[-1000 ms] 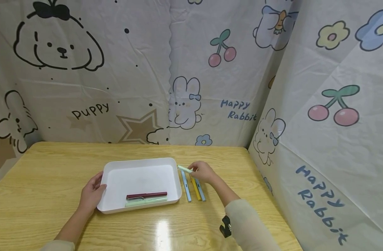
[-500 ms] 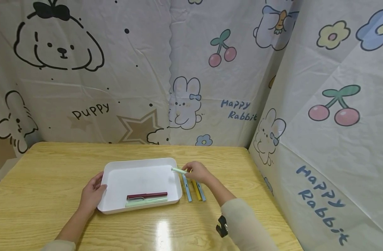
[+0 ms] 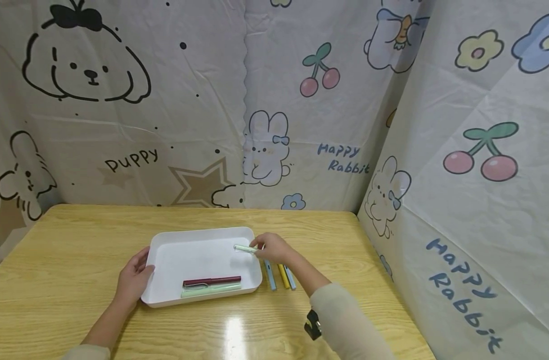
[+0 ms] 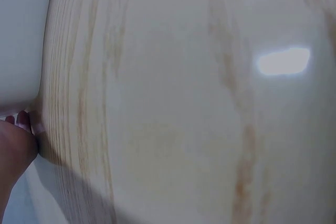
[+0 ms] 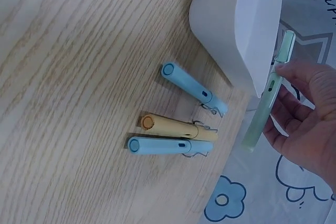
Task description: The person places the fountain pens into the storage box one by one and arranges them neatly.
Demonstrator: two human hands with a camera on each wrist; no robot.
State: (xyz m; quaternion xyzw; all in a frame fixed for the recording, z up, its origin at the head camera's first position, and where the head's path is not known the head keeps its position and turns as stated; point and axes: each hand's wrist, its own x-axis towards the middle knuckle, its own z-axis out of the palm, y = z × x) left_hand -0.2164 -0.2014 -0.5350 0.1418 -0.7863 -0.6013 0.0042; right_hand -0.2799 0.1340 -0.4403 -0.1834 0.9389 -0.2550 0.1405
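Observation:
My right hand (image 3: 275, 248) pinches a light green pen (image 5: 261, 111) between thumb and fingers, over the right end of a white tray (image 3: 189, 256). At the tray's left end, my left hand (image 3: 134, 278) grips the side with its thumb at the rim; the left wrist view catches only part of this hand. Inside the tray, along the near wall, lie a dark red pen (image 3: 220, 280) and another light green pen (image 3: 213, 290). Right of the tray, a blue pen (image 5: 186, 83), a yellow pen (image 5: 170, 127) and a second blue pen (image 5: 157, 146) lie on the table.
The wooden table (image 3: 76, 250) carries the tray near its middle. Patterned cloth (image 3: 189, 100) hangs behind the table and along its right side. A black clip (image 3: 312, 325) shows at the right sleeve.
My right hand has carried the light green pen leftward, from above the pens on the table to over the tray's right end. The left hand keeps its place on the tray.

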